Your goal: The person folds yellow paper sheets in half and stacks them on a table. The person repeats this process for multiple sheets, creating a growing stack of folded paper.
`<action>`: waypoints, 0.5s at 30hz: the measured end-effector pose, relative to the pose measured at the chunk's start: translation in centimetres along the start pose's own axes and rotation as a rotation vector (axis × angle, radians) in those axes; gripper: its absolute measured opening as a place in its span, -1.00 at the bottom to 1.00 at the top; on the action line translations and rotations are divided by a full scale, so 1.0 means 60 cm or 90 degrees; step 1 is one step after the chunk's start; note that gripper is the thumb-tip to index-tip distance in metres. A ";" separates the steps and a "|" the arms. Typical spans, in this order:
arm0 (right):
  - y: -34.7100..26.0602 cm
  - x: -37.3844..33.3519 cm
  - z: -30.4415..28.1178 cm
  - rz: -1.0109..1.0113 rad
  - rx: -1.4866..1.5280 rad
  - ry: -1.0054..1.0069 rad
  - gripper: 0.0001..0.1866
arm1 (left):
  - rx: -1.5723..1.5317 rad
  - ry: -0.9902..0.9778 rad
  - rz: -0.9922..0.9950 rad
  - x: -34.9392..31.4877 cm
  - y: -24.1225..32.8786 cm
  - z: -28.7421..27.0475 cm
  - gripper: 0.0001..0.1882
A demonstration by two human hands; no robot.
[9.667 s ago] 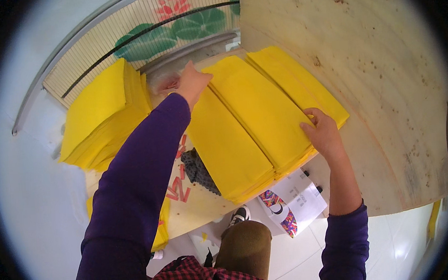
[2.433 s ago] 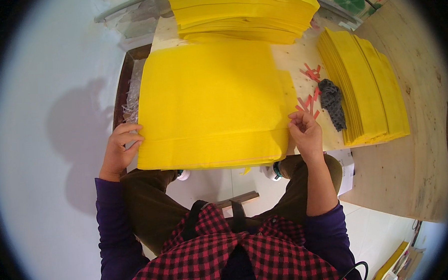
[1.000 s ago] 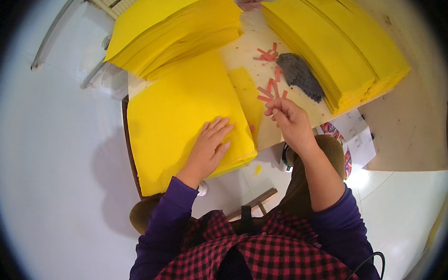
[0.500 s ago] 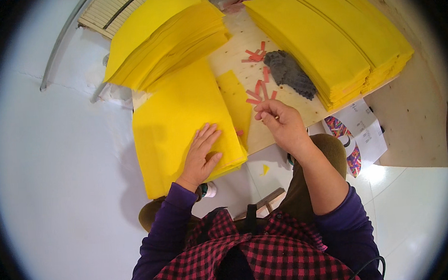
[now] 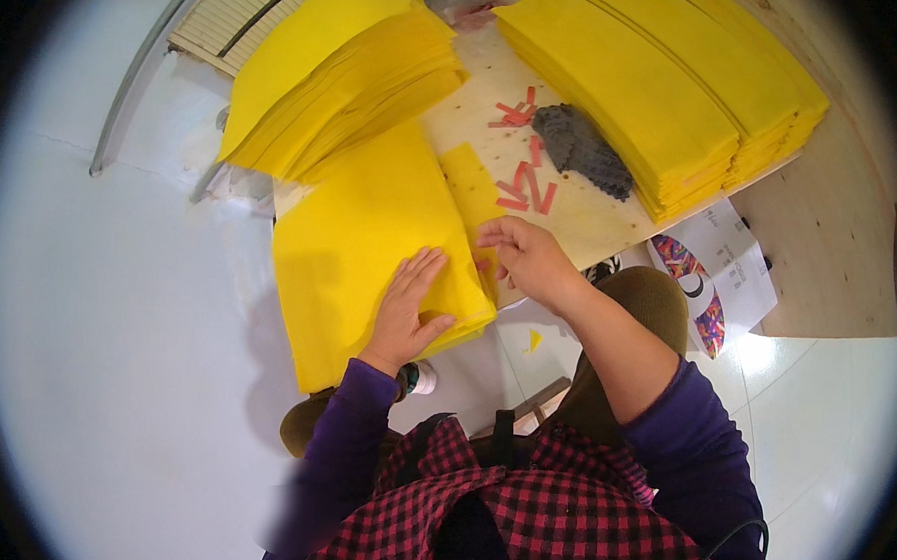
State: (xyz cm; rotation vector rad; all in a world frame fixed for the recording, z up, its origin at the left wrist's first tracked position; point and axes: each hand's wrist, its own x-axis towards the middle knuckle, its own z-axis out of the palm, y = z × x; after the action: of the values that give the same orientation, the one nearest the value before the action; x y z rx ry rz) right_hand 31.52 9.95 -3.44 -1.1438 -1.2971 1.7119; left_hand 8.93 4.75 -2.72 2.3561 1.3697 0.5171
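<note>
My left hand [image 5: 408, 307] lies flat on a stack of yellow felt-like sheets [image 5: 337, 255], fingers together and thumb spread. My right hand [image 5: 533, 261] hovers just off the stack's right edge. Its fingers are half bent, with the thumb apart below them, and nothing shows between them. Close to those fingertips, a small red strip [image 5: 483, 265] shows at the stack's edge. Several more red strips [image 5: 530, 188] lie scattered on the wooden board [image 5: 577, 234] beyond my right hand.
A taller pile of yellow sheets [image 5: 340, 95] leans at the far left. Long yellow stacks [image 5: 650, 91] fill the right side of the board, with a crumpled dark grey cloth [image 5: 581, 152] beside them. A printed white box [image 5: 723, 273] stands below the board's right edge. A yellow scrap [image 5: 535, 340] lies on the floor.
My right hand has come left and nearer, from beside the scattered red strips to the edge of the yellow stack; its thumb has parted from the fingers. My left hand stays flat on the sheets.
</note>
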 end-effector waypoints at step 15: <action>-0.004 0.017 0.010 0.001 0.027 -0.047 -0.70 | 0.006 0.009 0.009 -0.001 -0.003 0.002 0.03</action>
State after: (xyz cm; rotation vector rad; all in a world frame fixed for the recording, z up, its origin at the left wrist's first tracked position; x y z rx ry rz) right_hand 30.61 10.73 -3.40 -1.0671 -1.2984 1.7895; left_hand 8.84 4.78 -2.94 2.3752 1.3662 0.5336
